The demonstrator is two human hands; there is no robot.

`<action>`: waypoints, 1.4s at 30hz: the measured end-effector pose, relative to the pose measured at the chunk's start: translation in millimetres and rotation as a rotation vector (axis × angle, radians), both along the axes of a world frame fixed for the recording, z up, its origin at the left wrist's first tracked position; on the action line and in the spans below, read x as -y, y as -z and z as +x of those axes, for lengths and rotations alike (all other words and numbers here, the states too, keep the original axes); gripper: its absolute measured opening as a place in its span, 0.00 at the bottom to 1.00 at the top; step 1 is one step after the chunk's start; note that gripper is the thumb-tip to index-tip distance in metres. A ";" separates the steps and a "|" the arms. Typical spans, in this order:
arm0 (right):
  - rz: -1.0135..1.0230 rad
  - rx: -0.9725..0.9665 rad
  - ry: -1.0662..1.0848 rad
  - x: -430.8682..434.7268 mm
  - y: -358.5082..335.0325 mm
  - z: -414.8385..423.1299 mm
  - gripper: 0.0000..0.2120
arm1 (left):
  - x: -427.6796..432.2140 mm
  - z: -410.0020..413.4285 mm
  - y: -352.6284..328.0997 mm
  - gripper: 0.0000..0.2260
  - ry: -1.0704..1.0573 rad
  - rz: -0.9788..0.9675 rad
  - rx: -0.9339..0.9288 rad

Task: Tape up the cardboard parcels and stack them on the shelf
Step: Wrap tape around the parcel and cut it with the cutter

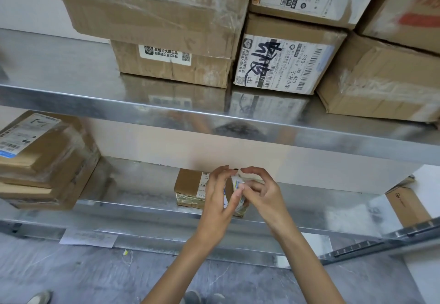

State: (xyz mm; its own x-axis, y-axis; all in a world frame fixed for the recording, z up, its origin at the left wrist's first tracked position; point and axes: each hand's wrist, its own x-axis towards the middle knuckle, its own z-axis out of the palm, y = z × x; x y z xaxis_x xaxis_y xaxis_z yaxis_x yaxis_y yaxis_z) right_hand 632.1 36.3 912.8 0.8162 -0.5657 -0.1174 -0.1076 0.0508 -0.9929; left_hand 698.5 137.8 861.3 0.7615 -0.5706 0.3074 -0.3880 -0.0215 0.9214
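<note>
Left grip and right grip both pinch small white item over parcel, front edge of lower shelf.

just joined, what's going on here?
A person is working at a metal rack. The left hand and right hand both pinch a small white item, too blurred to identify, in front of a small cardboard parcel on the lower shelf. Taped parcels are already stacked on the upper shelf.
</note>
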 end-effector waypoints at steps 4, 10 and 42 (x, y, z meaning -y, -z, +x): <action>-0.048 0.024 0.095 2.1 7.1 1.9 0.08 | 3.1 -2.5 12.0 0.18 0.117 0.079 0.049; -0.031 0.015 0.165 8.4 25.1 9.6 0.03 | 11.5 4.2 23.1 0.25 0.214 0.165 -0.022; -1.154 -0.518 0.019 92.5 143.6 -17.6 0.16 | 14.4 86.3 72.2 0.35 0.055 1.218 0.588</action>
State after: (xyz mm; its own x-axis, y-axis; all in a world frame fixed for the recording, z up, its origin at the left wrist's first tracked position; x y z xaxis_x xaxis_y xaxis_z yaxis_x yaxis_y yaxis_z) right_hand 614.5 -56.3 769.2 0.8131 -0.5630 0.1481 -0.5048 -0.8085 -0.3024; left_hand 784.8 123.4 789.0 0.6613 -0.7366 -0.1418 -0.7413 -0.6707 0.0269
